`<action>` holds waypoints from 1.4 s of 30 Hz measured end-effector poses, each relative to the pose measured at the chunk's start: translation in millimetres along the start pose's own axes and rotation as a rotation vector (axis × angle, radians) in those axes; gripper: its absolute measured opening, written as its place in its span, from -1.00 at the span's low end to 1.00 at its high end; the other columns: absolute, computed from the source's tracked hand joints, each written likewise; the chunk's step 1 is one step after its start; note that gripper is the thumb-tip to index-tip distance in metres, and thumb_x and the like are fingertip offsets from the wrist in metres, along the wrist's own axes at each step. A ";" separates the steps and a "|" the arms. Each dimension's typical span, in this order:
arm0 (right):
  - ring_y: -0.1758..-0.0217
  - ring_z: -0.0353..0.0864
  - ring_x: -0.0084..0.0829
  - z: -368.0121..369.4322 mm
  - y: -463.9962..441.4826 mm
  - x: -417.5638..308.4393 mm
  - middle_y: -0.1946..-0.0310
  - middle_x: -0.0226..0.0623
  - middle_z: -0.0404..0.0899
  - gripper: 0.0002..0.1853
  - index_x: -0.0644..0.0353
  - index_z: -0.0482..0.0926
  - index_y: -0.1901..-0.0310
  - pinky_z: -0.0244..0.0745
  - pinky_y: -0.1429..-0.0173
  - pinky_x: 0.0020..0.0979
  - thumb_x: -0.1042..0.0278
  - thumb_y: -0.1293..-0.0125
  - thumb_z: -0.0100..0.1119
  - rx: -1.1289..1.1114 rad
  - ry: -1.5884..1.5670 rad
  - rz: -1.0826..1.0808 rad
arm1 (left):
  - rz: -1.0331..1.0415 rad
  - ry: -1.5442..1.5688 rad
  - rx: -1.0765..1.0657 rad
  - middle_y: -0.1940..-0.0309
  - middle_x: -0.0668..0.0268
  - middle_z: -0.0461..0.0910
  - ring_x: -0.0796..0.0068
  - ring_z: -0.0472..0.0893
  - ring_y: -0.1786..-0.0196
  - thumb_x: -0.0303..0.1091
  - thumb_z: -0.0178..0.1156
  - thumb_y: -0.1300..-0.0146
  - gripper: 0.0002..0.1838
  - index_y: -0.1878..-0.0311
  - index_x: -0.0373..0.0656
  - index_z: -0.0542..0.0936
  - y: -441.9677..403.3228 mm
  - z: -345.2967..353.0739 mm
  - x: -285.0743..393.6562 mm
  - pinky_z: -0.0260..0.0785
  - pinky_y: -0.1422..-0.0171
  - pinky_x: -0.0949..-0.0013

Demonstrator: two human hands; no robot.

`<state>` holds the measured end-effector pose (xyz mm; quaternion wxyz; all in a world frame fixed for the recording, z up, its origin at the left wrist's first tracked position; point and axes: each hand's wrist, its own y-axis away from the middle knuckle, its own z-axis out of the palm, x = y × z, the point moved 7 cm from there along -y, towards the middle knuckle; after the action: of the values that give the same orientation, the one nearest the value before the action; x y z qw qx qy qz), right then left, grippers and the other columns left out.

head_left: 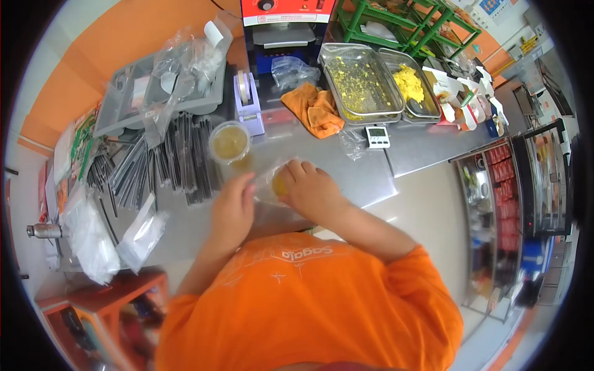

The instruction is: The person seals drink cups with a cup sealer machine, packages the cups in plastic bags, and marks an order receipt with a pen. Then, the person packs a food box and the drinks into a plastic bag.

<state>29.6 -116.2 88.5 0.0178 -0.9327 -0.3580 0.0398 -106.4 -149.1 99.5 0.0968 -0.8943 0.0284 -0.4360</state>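
Observation:
Above the steel counter, my right hand is closed around a clear plastic bag with something yellow in it; the palm covers part of the contents. My left hand is slightly blurred, its fingers drawn together at the left edge of the same plastic. Just beyond the left hand stands a clear plastic cup of yellowish liquid. To the left of this cup lie many dark wrapped straws.
A purple tape dispenser stands behind the cup, near a red-and-blue machine. Beyond are an orange cloth, a small timer, two metal trays with yellow food, and a grey divided bin. White plastic bags lie front left.

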 end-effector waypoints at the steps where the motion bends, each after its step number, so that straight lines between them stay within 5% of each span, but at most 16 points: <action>1: 0.12 0.52 -0.23 -0.5 -0.2 2.3 0.16 -0.16 0.43 -0.45 0.29 0.42 0.04 0.51 0.12 -0.34 0.10 0.02 0.26 0.080 0.025 -0.011 | 0.037 -0.055 0.017 0.20 0.08 0.54 0.11 0.55 0.15 -0.43 0.05 -0.22 -0.75 0.03 -0.18 0.48 -4.3 1.5 4.0 0.39 0.11 0.20; 3: 0.11 0.52 -0.20 -9.6 -3.7 7.8 0.15 -0.12 0.43 -0.39 0.31 0.41 0.04 0.50 0.10 -0.33 0.04 0.05 0.29 0.172 0.058 -0.012 | 0.092 -0.110 0.034 0.19 0.09 0.55 0.11 0.55 0.14 -0.43 0.05 -0.23 -0.77 0.04 -0.18 0.49 -13.7 3.5 14.1 0.39 0.10 0.20; 5: 0.07 0.50 -0.15 -1.0 -10.1 9.8 0.10 -0.02 0.41 -0.32 0.35 0.40 0.02 0.48 0.03 -0.34 0.00 0.09 0.33 -0.227 0.018 0.031 | 0.143 -0.103 -0.078 0.20 0.10 0.55 0.19 0.58 0.22 -0.44 0.04 -0.23 -0.77 0.04 -0.19 0.49 -17.1 9.6 25.9 0.41 0.16 0.27; 6: 0.07 0.50 -0.15 -9.3 -15.4 8.9 0.10 -0.02 0.41 -0.32 0.35 0.40 0.02 0.48 0.03 -0.34 0.00 0.09 0.33 -0.220 0.022 0.026 | 0.146 -0.106 -0.070 0.20 0.10 0.55 0.19 0.58 0.22 -0.44 0.04 -0.23 -0.77 0.04 -0.19 0.49 -19.8 9.1 27.4 0.41 0.16 0.27; 8: -0.06 0.42 -0.04 -3.0 -15.5 6.8 0.05 0.00 0.42 -0.24 0.41 0.41 -0.01 0.40 -0.07 -0.25 -0.06 0.11 0.34 -0.476 -0.003 0.031 | -0.014 0.227 -0.203 0.39 0.23 0.50 0.51 0.51 0.38 -0.51 0.05 -0.24 -0.73 -0.03 -0.22 0.44 -21.3 18.5 19.7 0.37 0.29 0.44; 15: -0.09 0.42 -0.13 3.1 -14.0 15.1 0.04 -0.03 0.44 -0.31 0.32 0.44 0.02 0.33 -0.14 -0.22 -0.03 0.12 0.36 -0.461 0.011 -0.054 | 0.026 0.501 -0.079 0.42 0.38 0.46 0.65 0.45 0.41 -0.48 0.00 -0.30 -0.75 -0.02 -0.32 0.43 -19.0 15.0 39.2 0.34 0.33 0.56; 18: -0.10 0.42 -0.20 -9.4 -5.1 18.1 0.04 -0.09 0.46 -0.37 0.27 0.45 0.03 0.24 -0.22 -0.17 0.01 0.07 0.34 -0.181 -0.017 -0.136 | -0.054 0.453 -0.080 0.41 0.30 0.51 0.62 0.50 0.43 -0.42 0.10 -0.24 -0.70 -0.05 -0.16 0.47 -20.9 10.7 26.5 0.35 0.30 0.52; 20: -0.11 0.42 -0.22 -46.3 11.2 14.8 0.04 -0.14 0.47 -0.46 0.22 0.45 0.01 0.15 -0.28 -0.17 0.06 -0.02 0.27 -0.003 -0.163 -0.227 | 0.100 0.088 -0.108 0.48 0.36 0.42 0.62 0.41 0.47 -0.44 0.16 -0.18 -0.65 -0.05 -0.22 0.45 -13.0 -3.1 41.1 0.32 0.33 0.52; 27: -0.02 0.47 -0.37 -55.0 37.9 31.7 0.16 -0.36 0.53 -0.70 0.16 0.50 0.16 0.10 -0.31 -0.23 0.19 -0.12 0.20 -0.318 0.164 -0.517 | 0.281 -0.283 -0.118 0.49 0.33 0.36 0.55 0.37 0.49 -0.43 0.18 -0.15 -0.82 0.17 -0.21 0.48 -19.6 -16.7 39.7 0.27 0.36 0.50; 29: 0.09 0.51 -0.51 -97.8 38.1 40.3 0.33 -0.47 0.53 -0.85 0.16 0.48 0.28 0.25 -0.18 -0.29 0.32 -0.16 0.15 -0.330 -0.561 -0.465 | 0.138 -0.124 0.062 0.43 0.32 0.41 0.54 0.44 0.43 -0.45 0.14 -0.18 -0.89 0.24 -0.23 0.46 -24.5 -34.6 32.7 0.30 0.35 0.48; 31: 0.11 0.51 -0.55 -83.6 38.6 55.3 0.38 -0.49 0.52 -0.89 0.14 0.47 0.30 0.29 -0.09 -0.32 0.35 -0.17 0.14 -0.410 -0.812 -0.382 | 0.127 0.004 0.026 0.39 0.36 0.42 0.53 0.45 0.40 -0.37 0.08 -0.25 -0.88 0.23 -0.20 0.44 -28.2 -12.0 7.7 0.32 0.32 0.43; 33: 0.14 0.51 -0.59 -58.9 39.4 63.1 0.43 -0.52 0.50 -0.93 0.12 0.46 0.33 0.33 -0.01 -0.36 0.39 -0.18 0.13 -0.482 -1.049 -0.287 | -0.229 0.850 0.168 0.42 0.44 0.36 0.60 0.38 0.45 -0.26 0.02 -0.30 -0.84 0.22 -0.15 0.40 -33.5 17.0 -25.7 0.26 0.34 0.44; 38: 0.18 0.55 -0.50 13.0 6.0 94.4 0.45 -0.42 0.50 -0.85 0.19 0.47 0.36 0.41 0.26 -0.48 0.36 -0.11 0.22 0.001 -1.797 0.512 | -0.066 1.312 -0.306 0.20 0.26 0.49 0.52 0.47 0.22 -0.13 0.10 -0.24 -0.64 0.03 -0.15 0.38 -49.7 58.4 0.9 0.35 0.14 0.39; 39: 0.18 0.55 -0.50 6.1 0.3 89.1 0.45 -0.42 0.50 -0.85 0.19 0.47 0.36 0.41 0.26 -0.48 0.36 -0.11 0.22 0.002 -1.805 0.505 | -0.112 0.814 -0.464 0.17 0.24 0.50 0.50 0.48 0.17 -0.15 0.15 -0.20 -0.61 0.00 -0.17 0.38 -48.5 68.0 15.6 0.36 0.11 0.39; 41: 0.31 0.52 -0.44 -71.5 -7.3 65.0 0.43 -0.32 0.49 -0.84 0.22 0.46 0.34 0.39 0.36 -0.46 0.37 -0.11 0.22 0.303 -0.960 0.043 | -0.156 0.312 -0.605 0.14 0.22 0.50 0.47 0.48 0.12 -0.18 0.20 -0.16 -0.56 -0.03 -0.19 0.38 -48.2 83.1 25.7 0.36 0.07 0.38; 42: 0.35 0.51 -0.42 -95.6 -4.8 48.5 0.42 -0.29 0.49 -0.83 0.22 0.46 0.33 0.39 0.39 -0.46 0.37 -0.11 0.22 0.412 -0.666 -0.078 | 0.041 0.337 -0.525 0.31 0.27 0.49 0.50 0.47 0.25 -0.24 0.18 -0.14 -0.68 0.11 -0.20 0.40 -54.2 82.9 39.3 0.36 0.18 0.41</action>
<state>70.6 -80.7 181.1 0.0891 -0.8313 -0.3639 0.4105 -18.8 -89.0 90.9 -0.1347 -0.8031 0.1736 -0.5538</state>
